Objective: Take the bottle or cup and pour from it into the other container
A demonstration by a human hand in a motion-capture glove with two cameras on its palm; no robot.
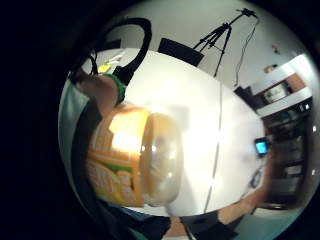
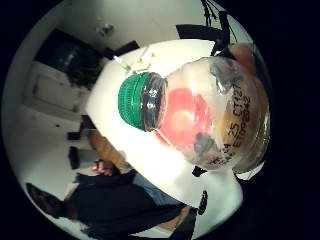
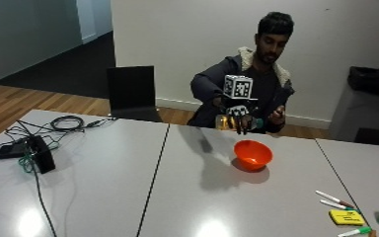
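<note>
bottle (image 3: 224,122) mostly hidden by gloved hand (image 3: 239,117)

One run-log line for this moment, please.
right hand: holds bottle raised | green cap: on | orange bowl: on table | pour: not begun

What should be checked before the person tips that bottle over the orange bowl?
1. Bottle held: ok. The gloved right hand grips the clear plastic bottle with the orange label.
2. Cap off: not ok. The green screw cap is on.
3. Receiver ready: ok. The orange plastic bowl stands upright on the grey table.
4. Bottle over bowl: not ok; it is held nearer the person.
5. Liquid level: cannot tell.
</note>
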